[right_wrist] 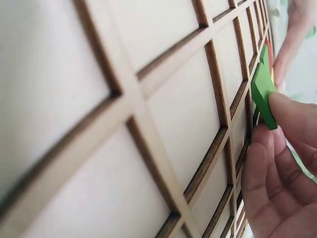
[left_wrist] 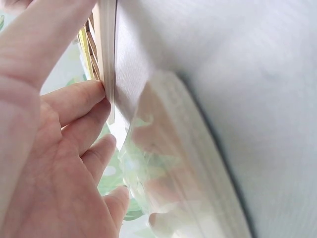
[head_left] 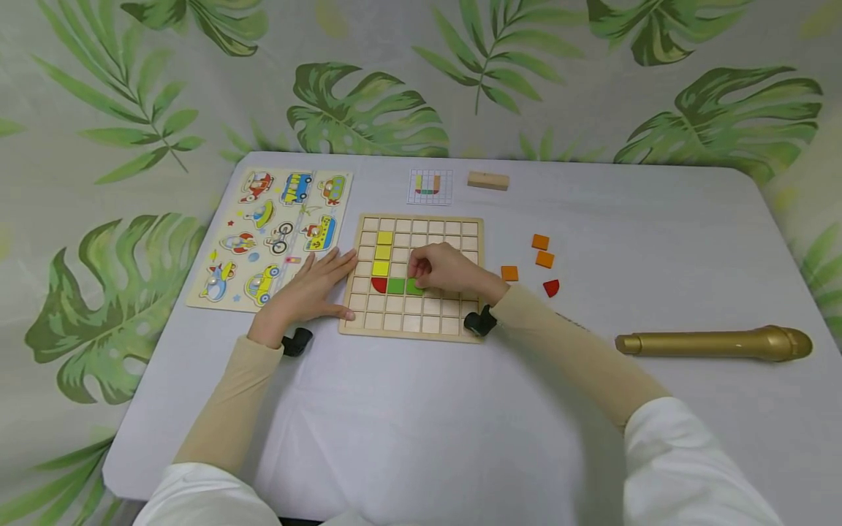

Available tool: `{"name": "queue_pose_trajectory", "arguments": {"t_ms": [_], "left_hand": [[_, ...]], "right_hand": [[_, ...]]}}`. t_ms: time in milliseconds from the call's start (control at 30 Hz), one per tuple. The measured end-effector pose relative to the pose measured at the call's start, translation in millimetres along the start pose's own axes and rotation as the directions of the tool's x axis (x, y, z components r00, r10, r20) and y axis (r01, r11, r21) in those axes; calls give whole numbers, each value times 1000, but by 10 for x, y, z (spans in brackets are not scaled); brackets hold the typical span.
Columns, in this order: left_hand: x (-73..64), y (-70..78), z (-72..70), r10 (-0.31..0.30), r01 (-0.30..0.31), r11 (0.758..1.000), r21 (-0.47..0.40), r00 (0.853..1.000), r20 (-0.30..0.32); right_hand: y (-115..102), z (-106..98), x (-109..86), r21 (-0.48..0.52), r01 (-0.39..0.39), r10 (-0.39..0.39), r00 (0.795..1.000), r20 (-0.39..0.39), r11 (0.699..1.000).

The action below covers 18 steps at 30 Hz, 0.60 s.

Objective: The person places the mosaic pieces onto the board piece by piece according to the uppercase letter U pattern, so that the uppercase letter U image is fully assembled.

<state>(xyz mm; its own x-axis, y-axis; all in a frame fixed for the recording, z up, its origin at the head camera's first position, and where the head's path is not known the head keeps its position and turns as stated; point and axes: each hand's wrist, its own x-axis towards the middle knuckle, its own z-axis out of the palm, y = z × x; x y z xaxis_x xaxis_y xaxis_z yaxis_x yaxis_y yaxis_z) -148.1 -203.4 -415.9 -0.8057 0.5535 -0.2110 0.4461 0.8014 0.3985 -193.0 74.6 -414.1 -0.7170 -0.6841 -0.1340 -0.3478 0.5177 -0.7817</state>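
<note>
A square wooden grid board (head_left: pixel 368 325) lies at the middle of the table. My left hand (head_left: pixel 312 288) is spread at its left side, fingertips and thumb touching the frame's edge. Over the grid, my right hand (head_left: pixel 449 267) pinches a green square tile (right_wrist: pixel 262 91), which sits slightly tilted at its cell in the right wrist view. Left of that tile are another green tile (head_left: pixel 396 286) and a red quarter-round piece (head_left: pixel 379 285). Yellow tiles (head_left: pixel 381 253) run up the column above the red piece. Fingers partly cover the held tile in the head view.
A vehicle puzzle board (head_left: pixel 246 208) lies at the left. Behind the grid are a pattern card (head_left: pixel 430 187) and a wooden block (head_left: pixel 488 180). To the right lie orange tiles (head_left: pixel 544 258), a red quarter-round piece (head_left: pixel 551 288) and a gold microphone (head_left: pixel 713 343).
</note>
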Motion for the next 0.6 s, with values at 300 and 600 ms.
{"name": "queue_pose_trajectory", "arguments": {"t_ms": [300,600], "left_hand": [[-5,5,-7,5,-5,1000,-4,1000,-7],[-3,5,-4,-4,4,1000,-11,1000,-6]], "right_hand": [[12,13,-25,-32,24,-24,999,-21,999],[180,-184,-230,92,15,-11,999,-35,996]]}}
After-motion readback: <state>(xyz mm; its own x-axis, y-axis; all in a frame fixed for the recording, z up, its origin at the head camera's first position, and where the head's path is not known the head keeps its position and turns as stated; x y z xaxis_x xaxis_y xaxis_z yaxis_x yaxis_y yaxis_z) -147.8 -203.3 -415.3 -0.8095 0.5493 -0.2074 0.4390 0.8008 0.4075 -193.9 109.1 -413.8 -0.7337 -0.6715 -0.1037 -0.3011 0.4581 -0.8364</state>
